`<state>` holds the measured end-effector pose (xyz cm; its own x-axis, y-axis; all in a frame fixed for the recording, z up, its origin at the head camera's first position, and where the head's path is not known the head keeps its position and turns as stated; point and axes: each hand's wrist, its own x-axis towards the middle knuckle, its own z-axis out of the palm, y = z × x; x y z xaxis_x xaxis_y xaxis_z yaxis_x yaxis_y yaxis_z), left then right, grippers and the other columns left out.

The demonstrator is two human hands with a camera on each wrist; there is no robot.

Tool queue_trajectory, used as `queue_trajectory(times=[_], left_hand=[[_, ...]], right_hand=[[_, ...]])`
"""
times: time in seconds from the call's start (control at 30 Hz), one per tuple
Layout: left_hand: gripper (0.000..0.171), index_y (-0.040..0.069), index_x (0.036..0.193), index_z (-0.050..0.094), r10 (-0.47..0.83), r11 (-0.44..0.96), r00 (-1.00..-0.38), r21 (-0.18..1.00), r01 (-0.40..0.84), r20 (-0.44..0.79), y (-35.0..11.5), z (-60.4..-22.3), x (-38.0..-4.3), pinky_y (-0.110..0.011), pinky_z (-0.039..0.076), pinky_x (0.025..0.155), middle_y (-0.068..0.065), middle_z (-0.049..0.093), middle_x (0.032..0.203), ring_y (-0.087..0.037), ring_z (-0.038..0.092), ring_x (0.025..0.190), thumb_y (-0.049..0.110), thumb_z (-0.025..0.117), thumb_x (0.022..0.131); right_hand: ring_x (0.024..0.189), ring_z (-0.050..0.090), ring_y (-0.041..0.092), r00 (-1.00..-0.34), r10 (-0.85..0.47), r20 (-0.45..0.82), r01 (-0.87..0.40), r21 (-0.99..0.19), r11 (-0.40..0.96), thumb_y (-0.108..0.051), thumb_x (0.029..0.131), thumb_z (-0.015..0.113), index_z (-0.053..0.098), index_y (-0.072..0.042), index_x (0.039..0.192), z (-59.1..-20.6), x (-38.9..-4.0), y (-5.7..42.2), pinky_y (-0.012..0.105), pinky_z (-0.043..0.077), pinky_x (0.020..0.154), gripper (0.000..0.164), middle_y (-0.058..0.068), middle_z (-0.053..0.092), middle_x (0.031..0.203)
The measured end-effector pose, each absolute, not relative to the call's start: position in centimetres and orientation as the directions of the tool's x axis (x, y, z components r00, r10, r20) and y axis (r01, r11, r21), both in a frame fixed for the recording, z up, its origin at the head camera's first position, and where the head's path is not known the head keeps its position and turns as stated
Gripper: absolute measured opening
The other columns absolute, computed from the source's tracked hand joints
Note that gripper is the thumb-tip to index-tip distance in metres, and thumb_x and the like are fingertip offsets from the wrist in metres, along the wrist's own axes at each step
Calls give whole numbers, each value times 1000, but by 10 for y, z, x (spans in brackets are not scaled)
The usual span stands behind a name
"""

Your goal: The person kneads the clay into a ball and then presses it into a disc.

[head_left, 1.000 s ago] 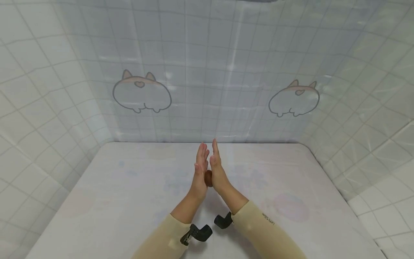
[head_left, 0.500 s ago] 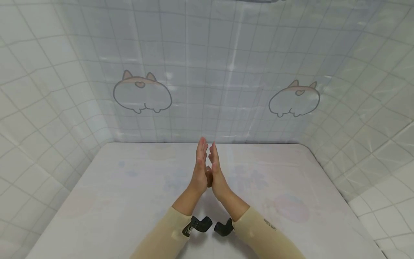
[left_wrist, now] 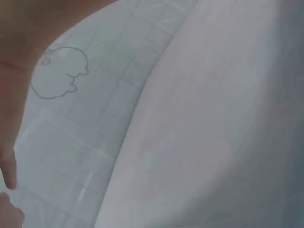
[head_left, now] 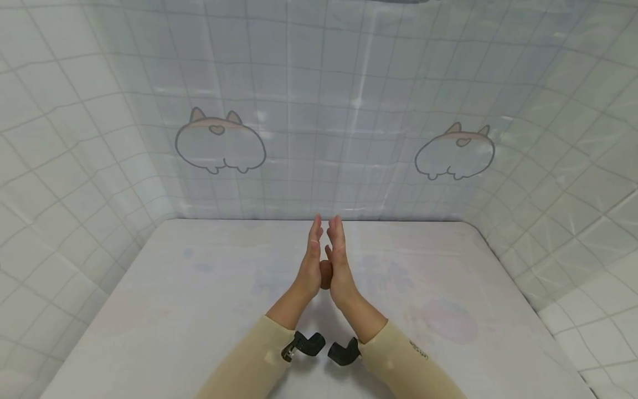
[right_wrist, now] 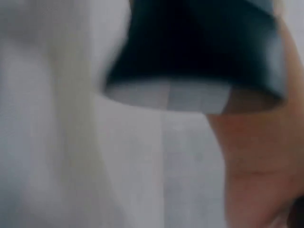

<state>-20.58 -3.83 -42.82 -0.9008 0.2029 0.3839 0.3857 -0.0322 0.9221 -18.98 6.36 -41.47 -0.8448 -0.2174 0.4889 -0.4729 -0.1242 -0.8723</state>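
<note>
A reddish-brown lump of clay-like stuff (head_left: 325,275) sits between the two palms in the head view, an upright oval with its sides covered by the hands. My left hand (head_left: 310,269) presses on it from the left, fingers straight and pointing away. From the other side my right hand (head_left: 343,274) presses flat against it, its fingers also straight. The fingertips of the two hands stand slightly apart. In the left wrist view only part of the left hand (left_wrist: 12,95) shows at the left edge; the right wrist view catches the right hand's heel (right_wrist: 256,171).
Below the hands lies a pale, faintly patterned tabletop (head_left: 174,310). White grid-patterned sheeting (head_left: 329,138) with dog drawings rises behind and at both sides. Black camera mounts (head_left: 310,344) jut inward from both sleeved wrists, close to each other.
The hands have slid back and forth against each other; the fingertips are now nearly level. The lump has turned between the palms and shifted slightly right.
</note>
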Motion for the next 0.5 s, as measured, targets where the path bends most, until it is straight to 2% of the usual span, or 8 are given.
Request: queue_trajectory(times=[0.17,0.37,0.5], left_hand=[[82,25,162,1,243,-36,-897,927,373,370,-35,-435,-201,-68,12,114,-2,8,167,-29,11,152,74,7,97],[89,21,162,-1,281,-142,-872,916,377,402,-31,-436,-195,-63,8,117,-4,5,168,-32,10,153,78,9,95],[92,16,162,-2,276,-227,-854,893,389,442,-31,-432,-192,-61,4,118,-9,2,167,-34,8,153,77,10,95]], right_hand=[[153,7,18,-856,-172,487,-477,-873,-99,-77,96,14,-6,-23,162,-410,-195,65,58,8,119,87,-3,3,167],[152,7,15,-897,-135,422,-419,-907,-47,-86,88,24,-3,-35,161,-405,-204,65,70,4,113,93,-8,5,166],[152,6,16,-895,-136,426,-428,-904,-12,-85,90,26,-2,-31,161,-406,-209,65,66,5,115,93,-6,5,167]])
